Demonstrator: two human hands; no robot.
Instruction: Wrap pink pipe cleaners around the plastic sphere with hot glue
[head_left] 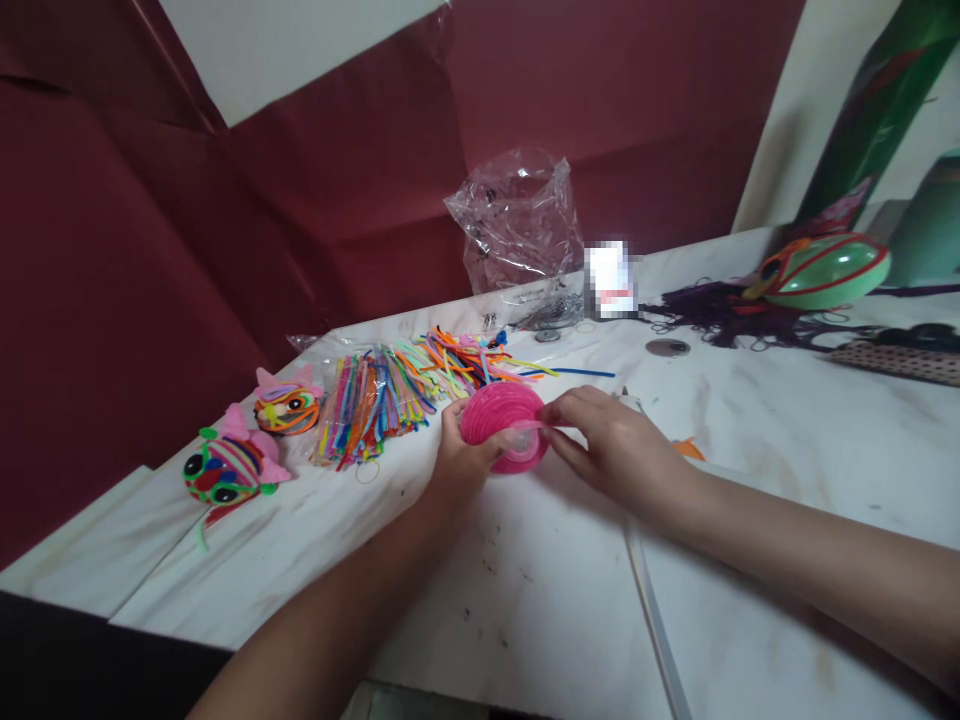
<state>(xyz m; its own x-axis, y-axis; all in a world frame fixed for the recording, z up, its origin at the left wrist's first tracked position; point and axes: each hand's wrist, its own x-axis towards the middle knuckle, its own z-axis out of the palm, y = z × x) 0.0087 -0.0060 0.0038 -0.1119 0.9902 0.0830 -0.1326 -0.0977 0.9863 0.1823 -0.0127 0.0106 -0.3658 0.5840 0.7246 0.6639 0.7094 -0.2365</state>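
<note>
A bright pink round piece [501, 402] with concentric ridges and a paler, shiny middle is held just above the table. My left hand [466, 458] grips it from the left, thumb across its front and fingers behind. At its right edge, my right hand [611, 440] is closed in a pinch on a thin pink strand that runs toward the pale middle. Just behind and left of the hands, a heap of multicoloured pipe cleaners [375, 400] lies partly in clear plastic wrapping.
Two decorated fish-like figures, one striped [232, 470] and one orange [289, 408], sit at left. A clear plastic bag [521, 225] stands at the back. Toward the right lie dark purple tassels [712, 308], a green balloon-like figure [832, 275] and a grey disc [667, 347].
</note>
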